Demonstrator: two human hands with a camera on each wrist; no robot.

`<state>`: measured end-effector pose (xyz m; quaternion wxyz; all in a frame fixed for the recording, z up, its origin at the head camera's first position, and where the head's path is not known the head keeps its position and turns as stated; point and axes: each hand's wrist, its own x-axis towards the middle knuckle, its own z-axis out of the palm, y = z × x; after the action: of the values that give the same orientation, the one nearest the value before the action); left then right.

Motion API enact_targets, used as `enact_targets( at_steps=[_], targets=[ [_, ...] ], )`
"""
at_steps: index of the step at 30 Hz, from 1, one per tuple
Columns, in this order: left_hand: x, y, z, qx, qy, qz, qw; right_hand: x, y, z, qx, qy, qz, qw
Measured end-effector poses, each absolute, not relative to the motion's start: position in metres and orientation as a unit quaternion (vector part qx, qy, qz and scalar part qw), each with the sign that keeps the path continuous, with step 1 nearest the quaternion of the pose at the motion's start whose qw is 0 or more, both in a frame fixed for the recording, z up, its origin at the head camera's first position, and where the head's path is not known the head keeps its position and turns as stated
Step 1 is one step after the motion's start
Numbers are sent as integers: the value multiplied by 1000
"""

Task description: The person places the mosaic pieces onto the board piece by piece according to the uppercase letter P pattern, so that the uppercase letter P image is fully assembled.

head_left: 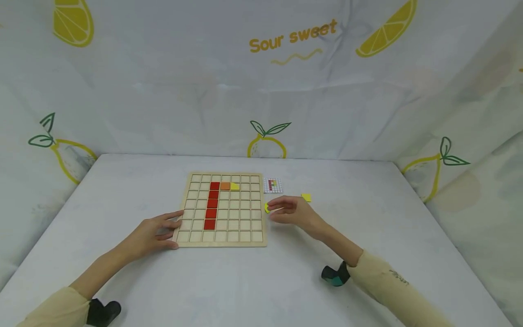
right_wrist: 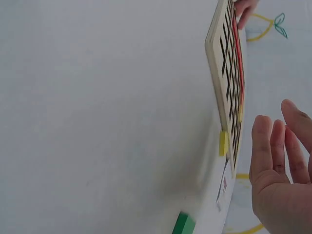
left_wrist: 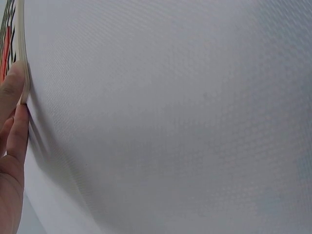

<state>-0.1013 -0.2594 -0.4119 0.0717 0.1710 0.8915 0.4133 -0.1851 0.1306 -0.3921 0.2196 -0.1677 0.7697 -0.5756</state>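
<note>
A wooden grid board (head_left: 239, 238) lies flat on the table. One column of its squares holds several red square tiles (head_left: 211, 203), with an orange tile (head_left: 225, 186) and a cut-cornered yellow tile (head_left: 234, 186) beside the topmost. My left hand (head_left: 147, 237) touches the board's left edge with its fingertips. Over the board's right edge hovers my right hand (head_left: 298, 215), fingers loosely bent, nothing between them. Near its fingertips a yellow piece (head_left: 267, 208) sits against the board, partly hidden by the hand; the right wrist view also shows this yellow piece (right_wrist: 223, 143).
A small printed pattern card (head_left: 273, 185) lies by the board's upper right. Another yellow piece (head_left: 306, 197) is beyond my right hand. The right wrist view shows a green block (right_wrist: 184, 224) at its bottom edge. A white lemon-print cloth (head_left: 196, 91) hangs behind the table.
</note>
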Motion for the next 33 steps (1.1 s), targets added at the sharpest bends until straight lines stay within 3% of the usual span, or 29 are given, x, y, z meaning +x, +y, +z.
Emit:
enact_targets(
  at_steps=[15,20,27,33],
  targets=[
    [-99,-260,-414,173,882,432,68,-187,231,-404,-120,828,-525,159],
    [-99,-259,-413,177,885,426,66,-184,237,-408,-126,864,-459,165],
    [-100,-260,-412,174,892,413,61,-185,226,-411,-194,895,-386,111],
    [-99,-260,-413,175,888,421,66,-185,225,-408,-186,896,-388,110]
  ],
)
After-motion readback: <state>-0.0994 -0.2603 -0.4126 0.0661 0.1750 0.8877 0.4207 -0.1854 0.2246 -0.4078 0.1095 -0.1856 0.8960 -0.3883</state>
